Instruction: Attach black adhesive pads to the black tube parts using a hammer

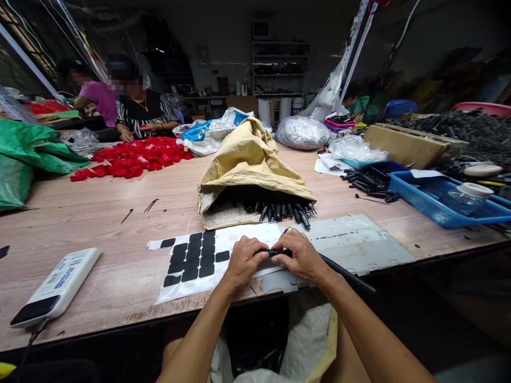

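My left hand (244,260) and my right hand (301,255) meet at the table's front edge, fingers pinched on a slim black pen-like piece (272,252). A thicker black rod (349,276) slants down and right from beside my right hand; whether it joins the pinched piece is hidden. Left of my hands lies a white backing sheet (187,290) with rows of black rounded-square stickers (194,252). Just beyond, a yellow woven sack (251,159) lies with its mouth toward me, and several black pen-like pieces (285,211) spill from it.
A grey board (355,234) lies right of my hands. A white power bank (59,287) with a cable is at left. Blue basket (451,199), cardboard box (411,146) and red pieces (139,157) stand farther off. Another person (139,106) sits across. An open sack (307,340) is below the edge.
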Motion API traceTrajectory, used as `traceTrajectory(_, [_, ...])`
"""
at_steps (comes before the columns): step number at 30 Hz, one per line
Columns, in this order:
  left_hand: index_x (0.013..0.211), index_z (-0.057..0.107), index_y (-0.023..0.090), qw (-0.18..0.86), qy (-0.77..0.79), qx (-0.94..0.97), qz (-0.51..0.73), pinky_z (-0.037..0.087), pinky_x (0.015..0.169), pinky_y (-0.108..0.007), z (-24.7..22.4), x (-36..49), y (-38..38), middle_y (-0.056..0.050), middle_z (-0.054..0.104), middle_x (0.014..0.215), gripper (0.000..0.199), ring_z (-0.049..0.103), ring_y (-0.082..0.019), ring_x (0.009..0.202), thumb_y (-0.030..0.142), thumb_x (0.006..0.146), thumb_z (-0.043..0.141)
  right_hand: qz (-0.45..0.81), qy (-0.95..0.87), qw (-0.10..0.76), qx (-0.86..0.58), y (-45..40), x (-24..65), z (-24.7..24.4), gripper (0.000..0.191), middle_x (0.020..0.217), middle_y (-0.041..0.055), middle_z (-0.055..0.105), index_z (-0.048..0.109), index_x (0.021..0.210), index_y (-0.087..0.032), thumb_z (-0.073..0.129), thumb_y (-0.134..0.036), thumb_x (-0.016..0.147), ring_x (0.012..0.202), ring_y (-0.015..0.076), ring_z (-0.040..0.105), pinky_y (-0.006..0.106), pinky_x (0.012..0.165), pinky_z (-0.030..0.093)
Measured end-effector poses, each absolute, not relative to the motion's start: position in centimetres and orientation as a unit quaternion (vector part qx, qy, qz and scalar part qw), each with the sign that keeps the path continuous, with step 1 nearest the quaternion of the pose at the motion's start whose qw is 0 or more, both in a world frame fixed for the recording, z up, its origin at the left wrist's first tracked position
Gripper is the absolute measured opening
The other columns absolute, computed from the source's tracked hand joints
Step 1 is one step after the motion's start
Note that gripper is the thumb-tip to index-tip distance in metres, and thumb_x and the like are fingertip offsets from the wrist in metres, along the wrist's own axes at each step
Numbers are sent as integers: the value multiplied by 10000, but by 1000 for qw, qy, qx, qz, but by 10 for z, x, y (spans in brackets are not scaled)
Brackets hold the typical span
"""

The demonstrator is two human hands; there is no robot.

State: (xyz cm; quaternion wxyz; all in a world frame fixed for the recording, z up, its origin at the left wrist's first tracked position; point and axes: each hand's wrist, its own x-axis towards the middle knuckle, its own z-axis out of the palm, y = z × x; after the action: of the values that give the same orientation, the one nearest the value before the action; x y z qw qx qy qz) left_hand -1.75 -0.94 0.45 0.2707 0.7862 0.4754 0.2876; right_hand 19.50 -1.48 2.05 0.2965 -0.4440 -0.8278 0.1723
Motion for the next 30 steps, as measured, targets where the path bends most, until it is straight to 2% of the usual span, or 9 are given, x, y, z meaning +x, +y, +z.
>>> traceTrajectory(5, [945,760,281,274,469,794,272,365,872,-381,4,-18,-9,-8,707,851,199,522,-233,935,289,919,563,196,-831,291,-431,-11,190,25,158,758,-10,643,633,730,-204,771,-216,805,883,181,520,318,802,375])
traceTrajectory(10, [928,756,266,276,468,794,274,356,877,-378,2,-19,-7,-9,707,855,217,517,-228,929,285,937,540,204,-827,293,-435,-10,186,28,195,739,-15,629,609,693,-198,760,-210,816,873,174,520,309,795,378])
traceTrajectory(14, [881,739,249,276,469,796,266,347,854,-369,3,-18,-7,-10,692,843,305,502,-219,901,357,992,476,175,-828,301,-440,-11,196,26,108,854,1,688,696,845,-231,740,-328,859,934,190,543,331,855,385])
traceTrajectory(17, [818,699,225,271,471,797,265,346,829,-359,5,-17,-8,-14,667,816,390,488,-212,875,403,1022,419,83,-814,296,-493,-13,211,23,261,1029,33,696,713,1041,-260,765,-401,827,1024,225,545,355,897,381])
traceTrajectory(19, [780,664,214,266,474,796,265,347,818,-355,5,-17,-8,-15,650,799,419,483,-208,860,410,1032,393,16,-791,268,-550,-14,219,19,340,1069,47,679,689,1128,-262,764,-380,818,1042,243,541,359,890,382])
traceTrajectory(24, [779,643,210,254,480,793,277,356,810,-356,4,-16,-8,-16,642,808,415,481,-205,838,400,1040,382,-45,-756,204,-621,-18,220,5,151,982,48,647,657,1064,-215,570,-223,941,953,203,561,310,815,382])
traceTrajectory(30, [999,677,220,240,461,789,328,386,874,-366,17,-12,-27,-37,681,960,159,534,-229,959,338,959,577,-111,-733,194,-642,-22,211,-1,150,965,64,624,642,1066,-203,539,-230,960,928,205,539,314,777,356])
